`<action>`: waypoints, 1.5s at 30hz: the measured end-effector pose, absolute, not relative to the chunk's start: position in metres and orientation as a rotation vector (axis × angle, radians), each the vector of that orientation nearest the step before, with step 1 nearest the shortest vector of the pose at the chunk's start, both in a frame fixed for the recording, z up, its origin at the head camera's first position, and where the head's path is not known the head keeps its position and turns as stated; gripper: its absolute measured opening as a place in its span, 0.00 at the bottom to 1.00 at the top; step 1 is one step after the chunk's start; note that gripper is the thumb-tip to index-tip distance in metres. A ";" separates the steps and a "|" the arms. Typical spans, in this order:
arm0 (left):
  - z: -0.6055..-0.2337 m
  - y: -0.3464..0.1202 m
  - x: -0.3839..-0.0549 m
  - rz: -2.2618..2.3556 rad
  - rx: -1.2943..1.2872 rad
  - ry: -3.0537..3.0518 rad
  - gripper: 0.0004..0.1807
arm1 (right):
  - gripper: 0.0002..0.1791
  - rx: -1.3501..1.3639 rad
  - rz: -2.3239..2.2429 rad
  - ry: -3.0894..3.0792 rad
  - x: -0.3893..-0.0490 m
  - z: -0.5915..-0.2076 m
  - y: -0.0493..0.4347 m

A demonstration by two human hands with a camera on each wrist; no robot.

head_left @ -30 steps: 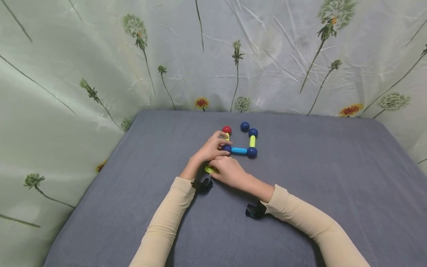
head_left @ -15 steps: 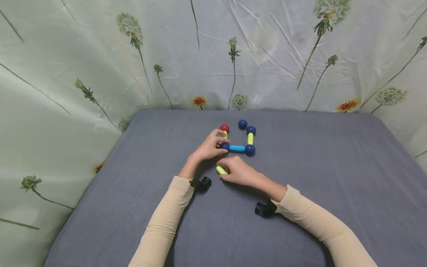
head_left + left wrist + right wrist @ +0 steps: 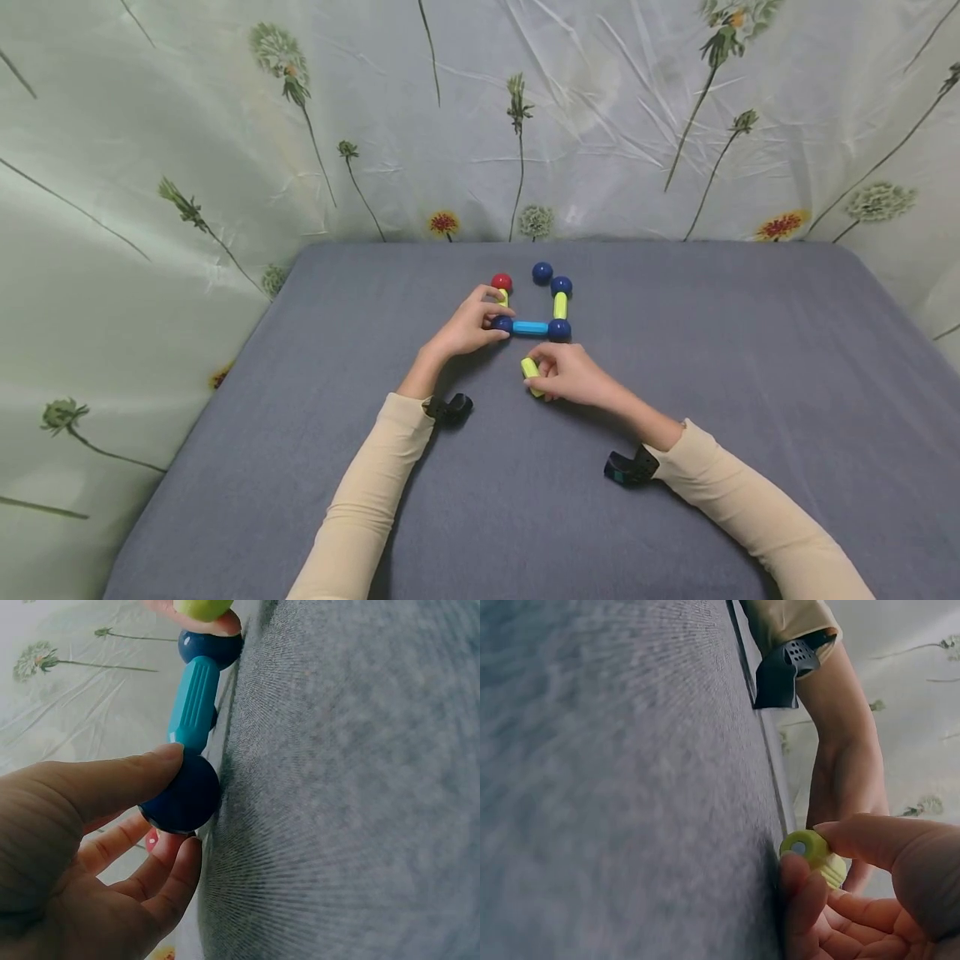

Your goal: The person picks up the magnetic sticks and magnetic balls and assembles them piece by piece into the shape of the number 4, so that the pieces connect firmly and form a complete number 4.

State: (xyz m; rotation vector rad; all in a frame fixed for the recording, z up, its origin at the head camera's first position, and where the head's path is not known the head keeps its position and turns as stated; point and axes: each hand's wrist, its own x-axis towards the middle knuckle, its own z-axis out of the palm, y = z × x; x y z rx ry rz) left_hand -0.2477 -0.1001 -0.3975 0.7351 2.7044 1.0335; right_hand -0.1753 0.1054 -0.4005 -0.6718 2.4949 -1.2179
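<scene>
My left hand point(image 3: 471, 323) holds a dark blue ball point(image 3: 184, 796) at the near left corner of a U-shaped magnetic set, thumb on its near side and fingers behind. From that ball a light blue rod point(image 3: 530, 328) runs to another blue ball point(image 3: 559, 330). A yellow-green rod point(image 3: 560, 306) leads on from there to a third blue ball point(image 3: 562, 286). On the left side, a yellow-green rod point(image 3: 503, 297), partly covered by fingers, reaches a red ball point(image 3: 502, 283). My right hand point(image 3: 576, 374) pinches a separate yellow-green rod point(image 3: 829, 866), its round end showing a metal disc.
A loose blue ball point(image 3: 542, 272) lies behind the set, beside its far right ball. Everything stands on a grey cloth-covered table point(image 3: 360, 317). Behind it hangs a pale curtain point(image 3: 600, 125) with printed flowers. Black camera mounts point(image 3: 632, 467) are strapped to both wrists.
My right hand has moved right with its yellow-green rod, from close by the left hand to in front of the set's near right ball. The left hand keeps its hold on the corner ball.
</scene>
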 end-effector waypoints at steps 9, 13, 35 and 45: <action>-0.397 -0.100 -0.246 1.022 0.705 2.709 0.16 | 0.19 -0.461 -1.314 2.456 -0.176 -0.399 0.123; -0.396 -0.100 -0.245 1.016 0.721 2.711 0.16 | 0.18 -0.381 -1.361 2.421 -0.176 -0.400 0.129; -0.395 -0.099 -0.245 0.952 0.765 2.719 0.17 | 0.17 -0.108 -1.466 2.234 -0.184 -0.398 0.139; -0.395 -0.098 -0.244 0.949 0.767 2.724 0.17 | 0.18 -0.076 -1.481 2.231 -0.188 -0.400 0.142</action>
